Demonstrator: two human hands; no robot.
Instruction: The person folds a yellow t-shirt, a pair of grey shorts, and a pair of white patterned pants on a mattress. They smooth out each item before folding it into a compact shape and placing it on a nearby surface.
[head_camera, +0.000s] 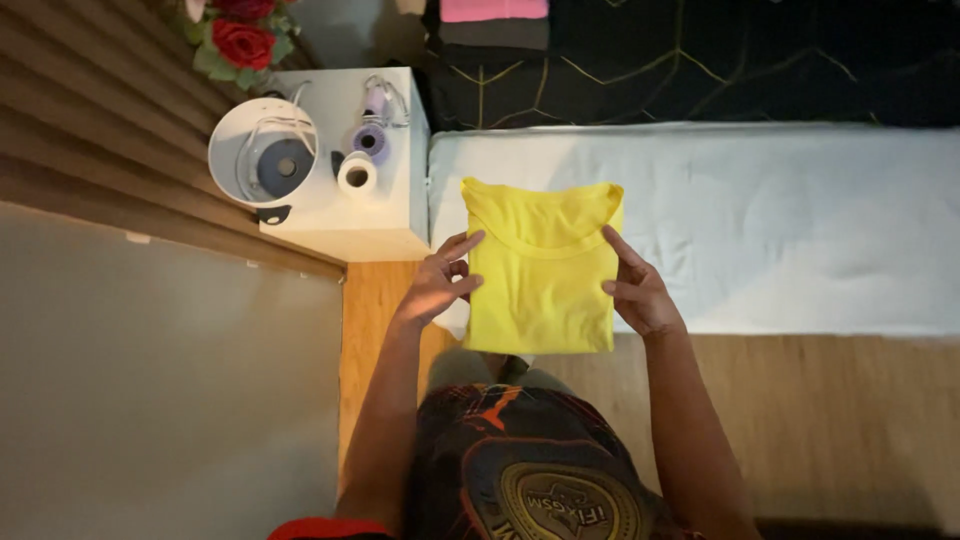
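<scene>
Nearest the camera, a dark patterned garment (530, 470) on the torso, below the folded yellow shirt (540, 270). Bare wooden floor (800, 400) below and right of the shirt.

Left hand (440, 280) at the shirt's left edge, fingers spread and apart, fingertips resting on the fabric, clamped on nothing. Right hand (640, 290) at the shirt's right edge, fingers likewise open, index finger laid along the edge near the collar, gripping nothing.

Shirt folded into a tidy rectangle, collar at the far end, lying flat on the near left corner of the white mattress (780, 220), its near edge hanging slightly past the mattress edge.

Left of the shirt, a white bedside cabinet (350, 225). On it, up and left of the shirt, a round white bin-like container (262, 152) with a cord inside, 1 white roll (357, 175) just beside it, and 1 purple roll (371, 140) beyond that.

Farther left of the shirt, a slatted wooden wall (90, 130). Red roses (240, 40) beyond the cabinet. Straight beyond the shirt, a dark patterned cover (700, 60) carrying a folded pink cloth (495, 10).
</scene>
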